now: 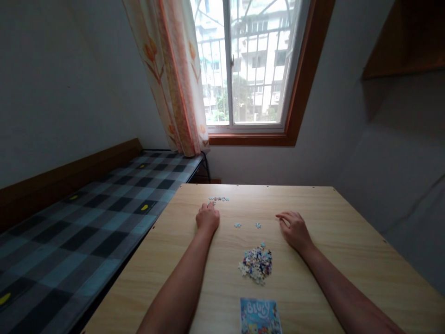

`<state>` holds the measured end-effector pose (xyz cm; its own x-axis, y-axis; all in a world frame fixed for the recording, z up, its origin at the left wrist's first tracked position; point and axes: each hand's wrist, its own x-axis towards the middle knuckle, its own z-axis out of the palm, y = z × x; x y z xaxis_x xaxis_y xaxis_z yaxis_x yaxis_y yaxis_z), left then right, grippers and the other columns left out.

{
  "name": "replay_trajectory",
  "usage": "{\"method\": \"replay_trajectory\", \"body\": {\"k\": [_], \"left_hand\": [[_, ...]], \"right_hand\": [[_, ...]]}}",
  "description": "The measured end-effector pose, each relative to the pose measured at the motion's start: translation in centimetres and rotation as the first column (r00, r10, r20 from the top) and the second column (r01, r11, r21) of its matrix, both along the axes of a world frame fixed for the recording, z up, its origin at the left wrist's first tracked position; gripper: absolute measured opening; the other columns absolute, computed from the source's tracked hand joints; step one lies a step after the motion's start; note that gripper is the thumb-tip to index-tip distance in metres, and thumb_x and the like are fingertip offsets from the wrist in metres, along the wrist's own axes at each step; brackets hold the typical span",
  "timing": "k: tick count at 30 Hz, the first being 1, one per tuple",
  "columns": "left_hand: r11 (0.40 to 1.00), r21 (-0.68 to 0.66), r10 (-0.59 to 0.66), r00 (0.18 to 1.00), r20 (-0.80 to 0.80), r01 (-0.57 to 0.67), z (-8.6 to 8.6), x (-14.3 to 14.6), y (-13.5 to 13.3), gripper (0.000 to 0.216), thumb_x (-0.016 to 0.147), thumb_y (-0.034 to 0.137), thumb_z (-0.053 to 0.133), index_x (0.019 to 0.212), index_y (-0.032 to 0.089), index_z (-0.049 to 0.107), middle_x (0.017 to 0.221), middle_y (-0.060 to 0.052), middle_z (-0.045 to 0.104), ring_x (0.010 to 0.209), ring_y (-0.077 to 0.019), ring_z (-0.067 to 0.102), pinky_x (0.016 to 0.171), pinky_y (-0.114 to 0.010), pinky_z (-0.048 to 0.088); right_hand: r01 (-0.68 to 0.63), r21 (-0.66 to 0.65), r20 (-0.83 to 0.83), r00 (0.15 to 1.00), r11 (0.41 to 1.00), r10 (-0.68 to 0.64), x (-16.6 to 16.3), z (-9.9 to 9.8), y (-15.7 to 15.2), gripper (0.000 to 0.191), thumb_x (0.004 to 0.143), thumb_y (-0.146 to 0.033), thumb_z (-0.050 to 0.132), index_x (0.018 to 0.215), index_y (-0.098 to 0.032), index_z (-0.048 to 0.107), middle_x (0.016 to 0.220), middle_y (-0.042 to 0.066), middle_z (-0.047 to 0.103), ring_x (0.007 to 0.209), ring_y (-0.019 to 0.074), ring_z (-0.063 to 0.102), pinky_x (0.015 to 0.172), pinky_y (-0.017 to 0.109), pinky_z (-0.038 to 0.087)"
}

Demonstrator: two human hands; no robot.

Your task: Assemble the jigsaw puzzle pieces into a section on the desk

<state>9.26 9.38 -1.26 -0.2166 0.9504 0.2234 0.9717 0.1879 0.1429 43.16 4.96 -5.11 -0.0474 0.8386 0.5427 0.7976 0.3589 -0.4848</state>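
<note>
My left hand point(207, 218) rests at the far left part of the table, its fingers closed and pressed down on a small jigsaw piece point(213, 203) that mostly hides under the fingertips. Just beyond it lies a short joined row of jigsaw pieces point(219, 199). Over on the right, my right hand point(295, 229) lies on the wood with fingers stretched out, holding nothing. Between the hands are two loose pieces, one on the left point(238, 225) and one on the right point(258, 225). Nearer to me sits a heap of mixed jigsaw pieces point(256, 263).
A blue printed picture sheet or box point(260, 315) marked "Bluey" lies at the near edge of the view. The pale wooden table point(347, 260) stands beside a bed with a checked cover point(104, 208). Ahead are a curtain point(174, 79) and a window point(257, 65).
</note>
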Motion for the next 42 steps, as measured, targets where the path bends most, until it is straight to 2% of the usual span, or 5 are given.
{"method": "replay_trajectory", "body": {"k": [26,29,34,37,42], "left_hand": [[0.986,-0.016,-0.168,0.985,-0.043,0.167,0.6,0.8,-1.1,0.038,0.094,0.026,0.043,0.124,0.021,0.066,0.111,-0.013,0.06,0.103,-0.0262,0.057,0.083,-0.034,0.048],[0.933,-0.023,-0.36,0.933,0.028,0.36,1.1,1.2,-1.9,0.033,0.093,0.026,0.044,0.112,0.024,0.072,0.104,-0.009,0.063,0.093,-0.0213,0.061,0.081,-0.031,0.049],[0.746,-0.012,-0.661,0.742,0.116,0.666,2.3,2.6,-3.2,0.032,0.092,0.023,0.047,0.109,0.027,0.073,0.102,-0.006,0.067,0.093,-0.0183,0.063,0.088,-0.03,0.048],[0.718,-0.091,-0.679,0.723,0.125,0.69,2.8,3.6,-3.8,0.028,0.092,0.028,0.047,0.097,0.025,0.075,0.098,-0.008,0.068,0.09,-0.0197,0.064,0.086,-0.032,0.049],[0.777,-0.264,-0.579,0.813,0.058,0.571,3.2,4.9,-4.8,0.028,0.092,0.03,0.046,0.091,0.021,0.072,0.096,-0.011,0.067,0.086,-0.0218,0.065,0.082,-0.034,0.05]], "right_hand": [[-0.051,-0.028,-0.031,0.998,0.998,0.05,0.1,0.0,-0.1,0.025,0.086,-0.023,0.051,0.091,-0.02,0.075,0.098,0.008,0.071,0.099,0.0233,0.061,0.095,0.039,0.045],[-0.046,-0.032,-0.035,0.998,0.998,0.045,0.2,-0.1,-0.1,0.025,0.087,-0.023,0.051,0.091,-0.02,0.075,0.099,0.008,0.071,0.099,0.023,0.06,0.096,0.038,0.044],[-0.05,-0.045,-0.044,0.998,0.998,0.048,0.3,-0.2,0.0,0.025,0.087,-0.023,0.052,0.092,-0.019,0.075,0.099,0.008,0.071,0.099,0.0228,0.061,0.096,0.039,0.044],[-0.054,-0.045,-0.06,0.997,0.997,0.052,0.3,-0.2,0.0,0.025,0.087,-0.024,0.051,0.092,-0.02,0.075,0.098,0.008,0.071,0.099,0.0226,0.061,0.095,0.039,0.045],[-0.062,-0.034,-0.096,0.994,0.997,0.059,0.2,0.0,-0.2,0.024,0.087,-0.024,0.052,0.092,-0.019,0.074,0.098,0.008,0.071,0.099,0.023,0.061,0.095,0.039,0.046]]}}
